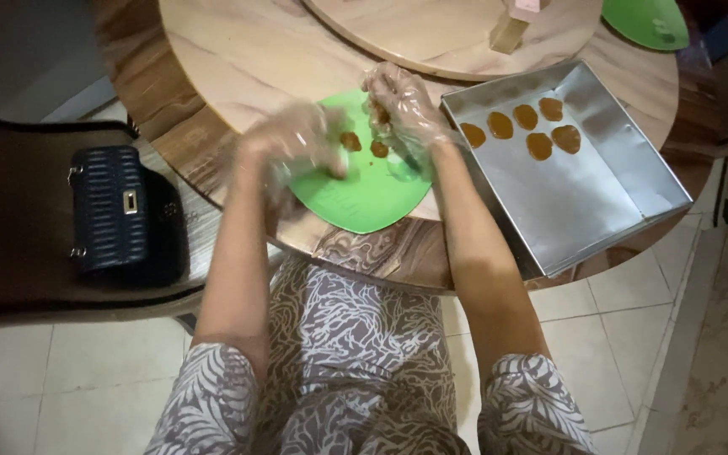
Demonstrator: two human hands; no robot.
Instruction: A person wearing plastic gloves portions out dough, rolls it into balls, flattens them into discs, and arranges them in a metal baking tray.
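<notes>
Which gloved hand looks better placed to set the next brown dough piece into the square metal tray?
Probably the right hand. It hovers over the green plastic mat with brown dough at its fingertips, right beside the square metal tray holding five flattened brown pieces. The left hand is blurred, farther from the tray.

Thin clear plastic gloves, crinkled and faintly shiny, covered the left hand (292, 147) and right hand (402, 105). The green plate (364, 198) looked like smooth matt plastic. The baking tray (583, 202) was brushed, dull-gleaming metal; the table (238, 59) polished marble-patterned stone.
</notes>
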